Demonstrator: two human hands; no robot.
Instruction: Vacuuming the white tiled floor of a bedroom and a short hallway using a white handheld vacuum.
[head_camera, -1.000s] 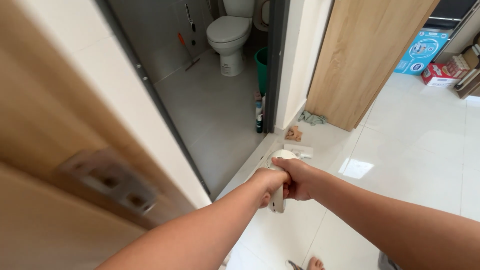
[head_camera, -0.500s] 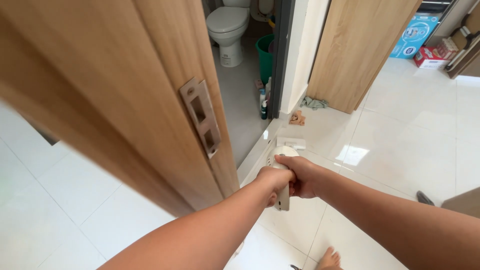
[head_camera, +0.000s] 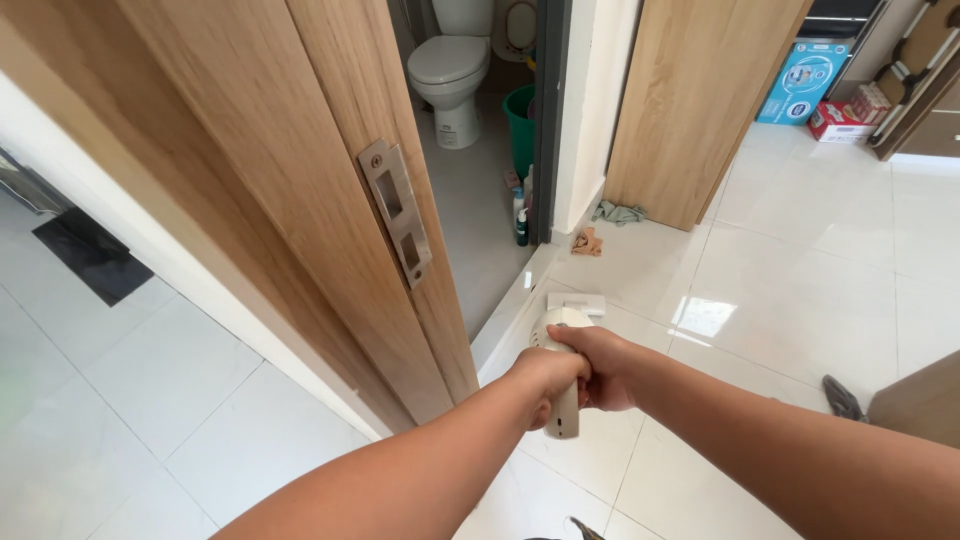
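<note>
- Gripping the white vacuum handle (head_camera: 562, 372) with left hand (head_camera: 545, 378) and right hand (head_camera: 600, 365), both fully closed around it.
- Pushing floor head (head_camera: 577, 303), just beyond the hands, along the bathroom threshold (head_camera: 505, 320).
- Judging next: steering past the wooden door edge (head_camera: 400, 220) at left.

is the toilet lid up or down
Down. The white toilet seen through the doorway has its lid lying flat over the bowl, with the cistern standing behind it; no open bowl shows.
</note>
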